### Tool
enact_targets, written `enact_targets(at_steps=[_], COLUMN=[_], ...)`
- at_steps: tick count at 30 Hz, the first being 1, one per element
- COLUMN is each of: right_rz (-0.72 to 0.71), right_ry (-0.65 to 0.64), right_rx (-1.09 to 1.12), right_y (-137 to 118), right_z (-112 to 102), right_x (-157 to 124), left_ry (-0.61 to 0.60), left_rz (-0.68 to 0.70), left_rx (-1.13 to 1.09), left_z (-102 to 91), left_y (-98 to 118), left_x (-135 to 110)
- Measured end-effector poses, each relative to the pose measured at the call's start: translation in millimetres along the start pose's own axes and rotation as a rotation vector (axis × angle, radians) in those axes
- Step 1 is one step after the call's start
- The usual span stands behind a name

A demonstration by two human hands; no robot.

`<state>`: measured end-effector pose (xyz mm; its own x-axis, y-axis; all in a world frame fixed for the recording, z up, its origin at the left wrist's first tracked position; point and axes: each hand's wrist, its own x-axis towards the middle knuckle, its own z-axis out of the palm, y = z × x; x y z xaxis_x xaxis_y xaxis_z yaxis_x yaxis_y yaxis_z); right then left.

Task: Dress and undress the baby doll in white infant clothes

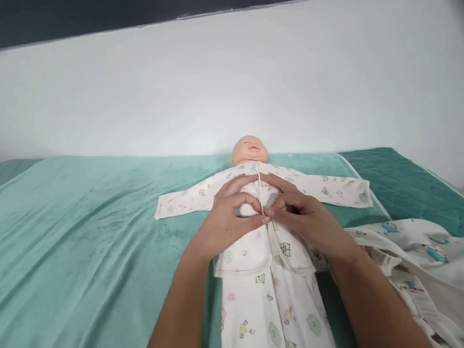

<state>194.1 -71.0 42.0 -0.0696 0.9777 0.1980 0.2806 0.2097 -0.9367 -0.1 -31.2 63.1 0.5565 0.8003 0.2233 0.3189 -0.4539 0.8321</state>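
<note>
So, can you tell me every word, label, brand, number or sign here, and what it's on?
No text is readable.
White top: small printed pictures; any lettering is too small to read.
Patterned cloth, at right: a pale strip, perhaps a label, too blurred.

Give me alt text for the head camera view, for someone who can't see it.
A person's left hand and right hand meet at the front of the patterned white top on a baby doll. The doll lies on its back on a green blanket, the top's sleeves spread wide, with a matching garment below and printed white cloth at the right.
</note>
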Motion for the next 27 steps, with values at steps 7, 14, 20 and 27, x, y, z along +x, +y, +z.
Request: enact_targets(at_steps=[7, 14, 20, 27], right_rz=[-0.042, -0.094, 0.028, 0.183], right_ry=[-0.031, -0.05, 0.14, 0.602], right_rx=[-0.071, -0.096, 0.234, 0.552], right_y=[3, 4, 3, 19], right_z=[2, 3, 6, 4], right_x=[0, 0, 3, 8], left_ry=[-0.041, -0.036, 0.149, 0.774], left_rz=[0.009, 0.03, -0.039, -0.24], left_rx=[0.006, -0.035, -0.316, -0.637], left_z=[-2.2, -2.3, -2.6, -6.3], left_y=[-6, -6, -7, -20], left_x=[-1, 1, 2, 6])
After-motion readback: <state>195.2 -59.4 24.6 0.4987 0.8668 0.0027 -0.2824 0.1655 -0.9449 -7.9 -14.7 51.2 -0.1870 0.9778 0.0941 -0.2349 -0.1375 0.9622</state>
